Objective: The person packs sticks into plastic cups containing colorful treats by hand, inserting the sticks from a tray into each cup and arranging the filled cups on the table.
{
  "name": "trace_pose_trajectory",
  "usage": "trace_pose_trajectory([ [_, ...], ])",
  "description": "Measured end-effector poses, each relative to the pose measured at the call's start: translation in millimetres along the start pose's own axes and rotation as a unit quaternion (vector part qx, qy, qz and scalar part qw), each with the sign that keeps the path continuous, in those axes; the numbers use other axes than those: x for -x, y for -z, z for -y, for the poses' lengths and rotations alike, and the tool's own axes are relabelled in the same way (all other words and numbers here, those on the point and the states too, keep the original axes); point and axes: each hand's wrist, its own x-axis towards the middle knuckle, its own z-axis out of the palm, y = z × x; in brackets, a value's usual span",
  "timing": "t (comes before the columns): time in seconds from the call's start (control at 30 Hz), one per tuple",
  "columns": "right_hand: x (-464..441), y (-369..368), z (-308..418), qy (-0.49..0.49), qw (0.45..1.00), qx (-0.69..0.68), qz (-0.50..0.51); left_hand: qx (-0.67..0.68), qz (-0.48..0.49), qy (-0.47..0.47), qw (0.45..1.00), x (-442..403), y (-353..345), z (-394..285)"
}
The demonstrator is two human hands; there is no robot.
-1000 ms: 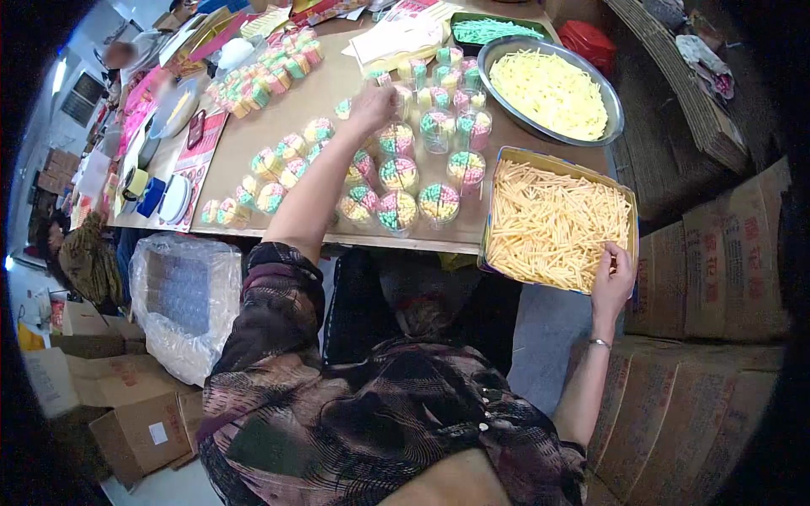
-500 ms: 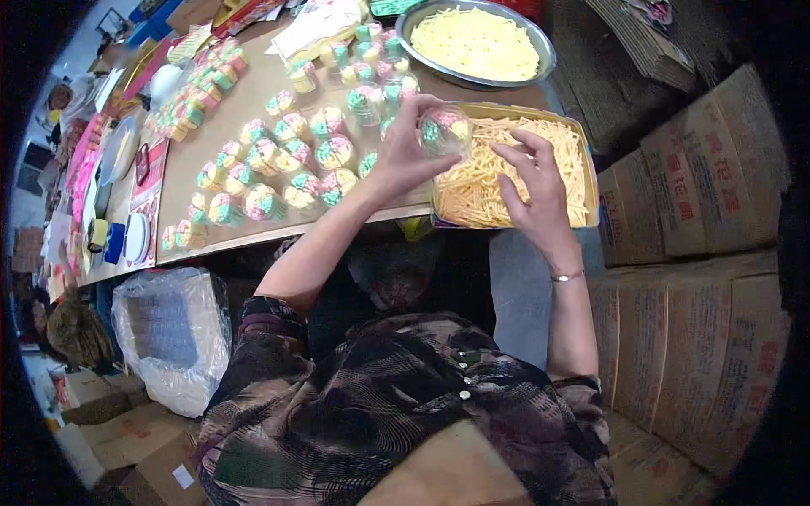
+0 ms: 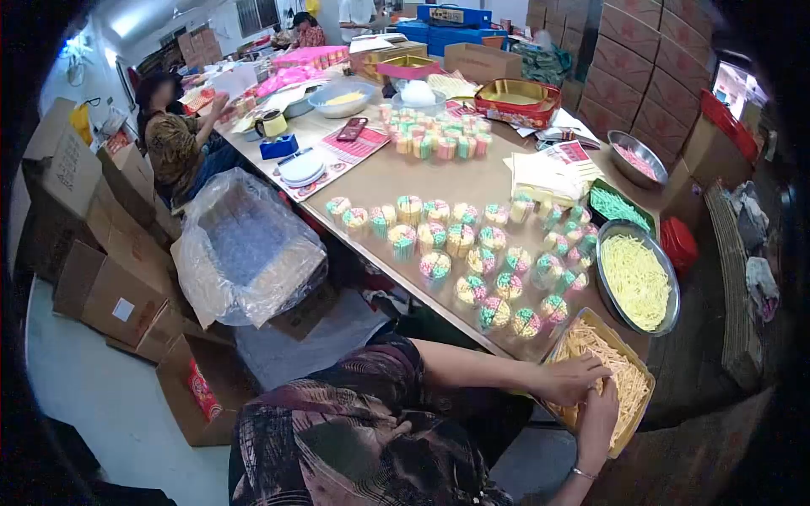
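My left hand [image 3: 570, 379] is over the box [image 3: 639, 358] of thin pale-orange sticks [image 3: 620, 364], its fingers curled. The clear plastic cup that it gripped a moment ago is hidden by the hands. My right hand [image 3: 598, 411] meets it from below, fingertips bent in against the left hand. Whatever is between the right fingers cannot be made out. Close by on the table stand several clear cups [image 3: 493, 313] filled with pink, green and yellow sticks.
A metal bowl of yellow sticks [image 3: 634, 282] and a tray of green sticks [image 3: 620, 208] are beyond the box. Papers [image 3: 553, 175] and more filled pieces [image 3: 443, 139] lie farther back. A plastic-lined carton [image 3: 245, 244] stands left of the table. Another person [image 3: 173, 139] sits at the far left.
My view has swung left and up, showing more of the room. My hands, apart before with the cup in the left, are now together over the box of sticks.
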Motion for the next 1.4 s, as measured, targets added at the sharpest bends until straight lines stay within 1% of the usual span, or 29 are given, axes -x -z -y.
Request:
trace_pose_trajectory([
  [0.03, -0.1, 10.0, 2.3, -0.042, 0.998, -0.022, 0.036, 0.005, 0.018, 0.017, 1.0, 0.5, 1.7, -0.9],
  [0.07, -3.7, 11.1, -4.4, -0.259, 0.905, -0.33, 0.077, -0.014, 0.007, -0.006, 1.0, 2.6, -4.1, 4.1],
  [0.1, 14.4, -3.8, -19.0, -0.166, 0.943, -0.288, -0.003, 0.075, 0.074, 0.12, 0.987, 4.5, -16.4, 17.8],
  [0.13, 10.0, 9.6, -10.2, -0.153, 0.946, -0.282, -0.047, 0.034, 0.005, 0.037, 0.999, 15.0, -15.3, 29.9],
  [0.17, 13.6, 33.9, -9.3, -0.077, 0.986, -0.138, -0.055, 0.017, -0.064, -0.043, 0.997, 22.0, -25.7, 46.9],
  [0.2, 12.5, 42.2, -6.8, -0.106, 0.967, -0.209, -0.104, 0.007, -0.054, -0.007, 0.998, 11.4, -15.3, 50.6],
  [0.23, 13.5, 52.3, -5.4, -0.128, 0.944, -0.275, -0.132, -0.009, -0.073, -0.01, 0.997, -0.3, 2.5, 39.4],
  [0.27, 14.5, 49.5, -12.8, -0.155, 0.92, -0.323, -0.157, -0.091, -0.009, 0.125, 0.988, -16.1, 23.9, 11.4],
  [0.3, 18.0, 48.5, -14.9, -0.188, 0.891, -0.38, -0.166, -0.104, 0.004, 0.11, 0.988, -14.2, 17.4, 26.6],
  [0.33, 22.1, 43.3, -22.0, -0.209, 0.871, -0.408, -0.175, -0.099, 0.044, 0.128, 0.986, -15.5, 18.3, 26.1],
  [0.4, 24.9, 35.6, -26.6, -0.197, 0.832, -0.481, -0.195, -0.092, 0.047, 0.146, 0.984, -12.9, 17.7, 23.8],
  [0.47, 26.9, 26.4, -31.4, -0.213, 0.811, -0.507, -0.201, -0.081, 0.026, 0.122, 0.989, -11.8, 16.7, 25.5],
  [0.57, 22.2, 15.6, -32.7, -0.241, 0.787, -0.531, -0.203, -0.088, 0.012, 0.127, 0.988, -10.6, 15.2, 26.7],
  [0.6, 20.9, 11.7, -34.2, -0.237, 0.781, -0.541, -0.203, -0.078, 0.022, 0.146, 0.986, -9.6, 16.3, 25.8],
  [0.67, 18.3, 8.5, -39.7, -0.265, 0.809, -0.504, -0.144, -0.085, 0.035, 0.163, 0.982, -9.8, 16.7, 25.2],
  [0.7, 18.8, -1.4, -46.8, -0.284, 0.847, -0.44, -0.094, -0.11, 0.023, 0.142, 0.983, -9.4, 15.7, 27.6],
  [0.77, 21.3, -19.2, -51.9, -0.258, 0.907, -0.331, -0.041, -0.082, 0.027, 0.135, 0.987, -7.5, 15.9, 27.6],
  [0.8, 23.3, -29.6, -53.9, -0.245, 0.91, -0.328, -0.068, -0.073, 0.015, 0.13, 0.989, -5.4, 15.1, 29.7],
  [0.83, 22.6, -39.2, -59.0, -0.235, 0.912, -0.324, -0.093, -0.061, 0.004, 0.126, 0.99, -3.1, 12.9, 33.1],
  [0.87, 13.2, -32.3, -60.0, -0.228, 0.914, -0.321, -0.095, -0.064, -0.004, 0.123, 0.99, -5.0, 14.0, 31.1],
  [0.93, -0.9, -18.1, -57.7, -0.267, 0.85, -0.446, -0.084, -0.059, 0.01, 0.158, 0.986, -6.4, 16.0, 28.8],
  [1.03, -21.1, -22.4, -71.7, -0.248, 0.862, -0.437, -0.069, -0.039, -0.006, 0.151, 0.988, -4.5, 16.6, 26.2],
  [1.1, -37.9, -21.9, -78.4, -0.223, 0.861, -0.443, -0.111, -0.047, -0.004, 0.144, 0.988, -6.1, 16.4, 28.3],
  [1.13, -44.4, -20.8, -80.6, -0.22, 0.864, -0.44, -0.112, -0.045, -0.003, 0.146, 0.988, -6.3, 16.1, 29.2],
  [1.2, -61.6, -16.9, -85.6, -0.232, 0.867, -0.43, -0.101, -0.049, -0.011, 0.141, 0.989, -8.8, 17.8, 30.2],
  [1.3, -83.3, -14.2, -88.8, -0.239, 0.87, -0.422, -0.09, -0.016, -0.017, 0.138, 0.99, -8.6, 20.1, 27.9],
  [1.4, -102.4, -16.1, -95.4, -0.238, 0.84, -0.488, 0.027, -0.016, -0.021, 0.133, 0.991, -11.2, 24.1, 25.6],
])
